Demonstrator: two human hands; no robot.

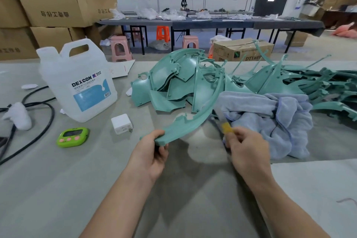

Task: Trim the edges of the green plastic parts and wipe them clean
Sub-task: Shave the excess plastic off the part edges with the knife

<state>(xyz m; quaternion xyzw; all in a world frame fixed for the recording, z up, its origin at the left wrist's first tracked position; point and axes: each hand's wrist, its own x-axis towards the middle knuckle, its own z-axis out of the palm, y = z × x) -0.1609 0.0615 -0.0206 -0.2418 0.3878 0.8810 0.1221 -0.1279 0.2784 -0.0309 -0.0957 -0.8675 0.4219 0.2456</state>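
Both hands are busy: the left hand [154,153] is clamped on the near end of a long curved green plastic strip [195,120] raised over the grey table [58,189], while the right hand [246,149] pinches a small yellow-handled trimming tool [225,128], its blade too blurred to make out. Trimming should go best with that grip firm and light strokes along the rim, away from the fingers. Bare table lies near the body; the crumpled pale-blue towel [270,120] and the heap of green plastic parts [179,81] crowd the right and far sides.

Teal-green parts [173,83], pale lavender towel [270,114], lime timer [72,137], translucent white jug [77,81] with blue label, yellow tool [226,127].
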